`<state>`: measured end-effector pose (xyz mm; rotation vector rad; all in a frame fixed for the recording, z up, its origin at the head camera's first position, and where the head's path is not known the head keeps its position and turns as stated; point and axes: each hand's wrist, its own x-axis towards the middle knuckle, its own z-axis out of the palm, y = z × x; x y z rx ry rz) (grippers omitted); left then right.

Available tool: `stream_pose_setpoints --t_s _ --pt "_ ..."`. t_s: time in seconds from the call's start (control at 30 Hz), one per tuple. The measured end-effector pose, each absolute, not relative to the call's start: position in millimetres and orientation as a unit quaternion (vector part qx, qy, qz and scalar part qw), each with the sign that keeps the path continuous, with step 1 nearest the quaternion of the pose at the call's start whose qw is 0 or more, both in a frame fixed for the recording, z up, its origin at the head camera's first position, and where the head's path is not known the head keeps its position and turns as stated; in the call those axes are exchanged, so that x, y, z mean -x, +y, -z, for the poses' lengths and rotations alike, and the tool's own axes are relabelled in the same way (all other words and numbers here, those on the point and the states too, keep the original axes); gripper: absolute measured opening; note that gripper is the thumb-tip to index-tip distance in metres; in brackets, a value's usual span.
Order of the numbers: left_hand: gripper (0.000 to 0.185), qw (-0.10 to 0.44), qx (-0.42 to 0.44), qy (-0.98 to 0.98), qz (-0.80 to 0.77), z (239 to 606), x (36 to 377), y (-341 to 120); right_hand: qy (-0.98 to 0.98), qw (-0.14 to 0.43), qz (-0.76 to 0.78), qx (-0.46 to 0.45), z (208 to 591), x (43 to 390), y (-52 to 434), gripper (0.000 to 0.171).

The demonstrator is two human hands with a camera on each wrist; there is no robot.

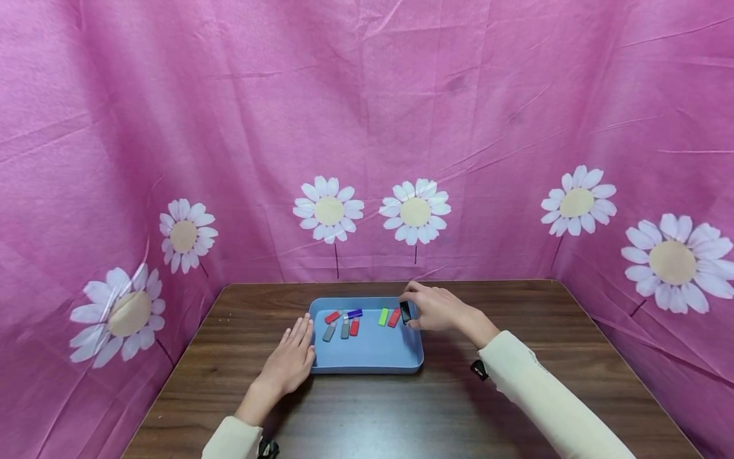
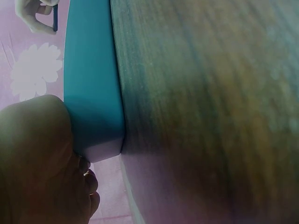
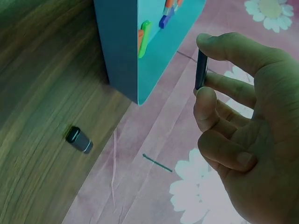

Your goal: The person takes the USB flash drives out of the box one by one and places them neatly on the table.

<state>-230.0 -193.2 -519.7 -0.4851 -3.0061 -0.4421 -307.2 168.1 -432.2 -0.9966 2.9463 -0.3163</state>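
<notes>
Pinching the black drive (image 1: 406, 312) by its ends between thumb and forefinger, your right hand (image 1: 437, 308) holds it over the blue tray's (image 1: 367, 366) right far corner. Your left hand (image 1: 289, 359) lies flat, fingers straight, against the tray's left wall. The drive looks light, rigid and smooth; grip its long edges. Tray count: three red, two grey, one blue, one green.

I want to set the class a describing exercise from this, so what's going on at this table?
A person sits at a wooden table with a blue tray of small coloured flash drives. The right hand pinches a black drive above the tray's far right corner. The left hand rests flat against the tray's left side. A red drive and a green one lie nearby.
</notes>
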Motion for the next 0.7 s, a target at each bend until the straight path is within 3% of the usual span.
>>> stream_pose_setpoints --t_s 0.7 --pt "0.059 0.02 0.15 -0.978 0.143 521 231 -193 0.95 0.011 0.12 0.288 433 308 203 0.053"
